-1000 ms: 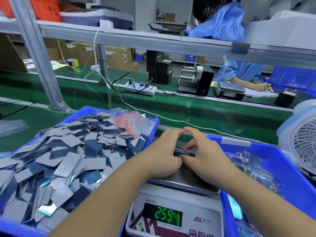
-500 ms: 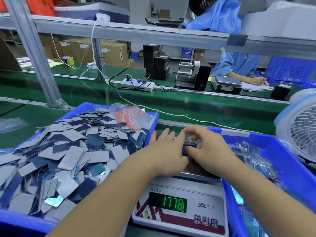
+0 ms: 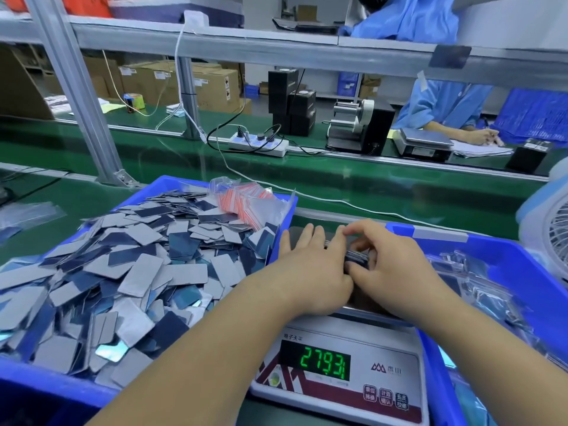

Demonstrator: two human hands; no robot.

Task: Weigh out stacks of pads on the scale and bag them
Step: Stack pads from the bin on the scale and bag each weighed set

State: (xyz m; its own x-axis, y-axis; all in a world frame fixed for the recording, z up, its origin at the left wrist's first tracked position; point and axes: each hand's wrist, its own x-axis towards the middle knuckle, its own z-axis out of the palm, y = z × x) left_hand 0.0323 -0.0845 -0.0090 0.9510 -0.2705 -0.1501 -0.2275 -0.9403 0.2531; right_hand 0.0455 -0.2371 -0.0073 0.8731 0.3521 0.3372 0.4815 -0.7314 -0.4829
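- A small dark stack of pads [image 3: 356, 257] sits low and right of centre in the frame, on the steel pan of the scale [image 3: 338, 373], squeezed between the two hands.
- The left hand [image 3: 310, 272] lies mostly flat, fingers fairly straight and reaching toward the top of the frame, its inner edge and thumb side pressed against the stack; whether the thumb curls round it is hidden.
- The right hand [image 3: 396, 265] has its fingers curled over the stack, pinching it from the right and from above.
- The stack's long axis seems to run roughly left to right between the palms, layered edges facing the camera; its ends are covered, so the exact heading is a guess.
- Risk: both hands bear on the pan, so the green reading [image 3: 325, 362] of 279.3 is likely inflated and would mislead if trusted now.
- Risk: thin slick pads could fan out or slide off the pan if the squeeze loosens unevenly, falling toward the left bin [image 3: 61, 388] of loose pads or the right bin [image 3: 504, 247] of bagged ones.
- Risk: a miscounted stack would then go into a bag [image 3: 246, 204].
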